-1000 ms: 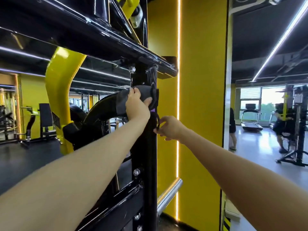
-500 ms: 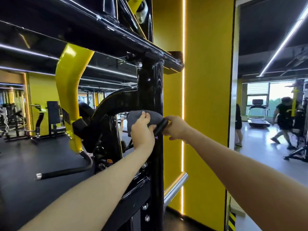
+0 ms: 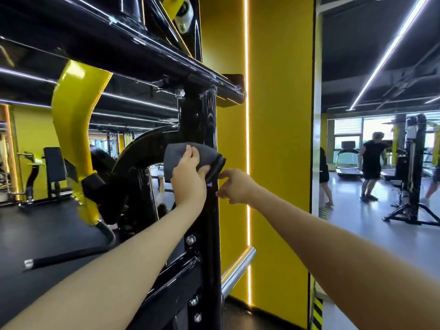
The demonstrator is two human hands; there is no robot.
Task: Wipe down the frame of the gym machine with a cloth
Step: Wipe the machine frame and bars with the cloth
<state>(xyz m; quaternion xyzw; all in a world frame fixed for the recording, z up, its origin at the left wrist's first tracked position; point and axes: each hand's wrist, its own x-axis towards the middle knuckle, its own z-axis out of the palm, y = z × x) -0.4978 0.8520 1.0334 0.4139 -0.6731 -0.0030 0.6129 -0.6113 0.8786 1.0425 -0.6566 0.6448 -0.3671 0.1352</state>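
The gym machine's frame is a glossy black upright post (image 3: 202, 234) under a black top beam (image 3: 119, 44), with a curved black arm (image 3: 142, 148) joining it. A grey cloth (image 3: 178, 153) is wrapped across the post's front. My left hand (image 3: 189, 184) grips the cloth and presses it on the post. My right hand (image 3: 235, 186) is at the post's right edge, its thumb and forefinger pinching the cloth's dark end (image 3: 217, 166).
A yellow lever arm (image 3: 73, 129) and a black hose (image 3: 71, 256) lie left of the post. A chrome bar (image 3: 238, 270) sticks out low on the right. A yellow wall (image 3: 281, 139) stands close behind. People and another machine (image 3: 409, 175) are far right.
Both hands and the cloth have slid down the post from just under the top beam. The right hand went from below the cloth to its right end.
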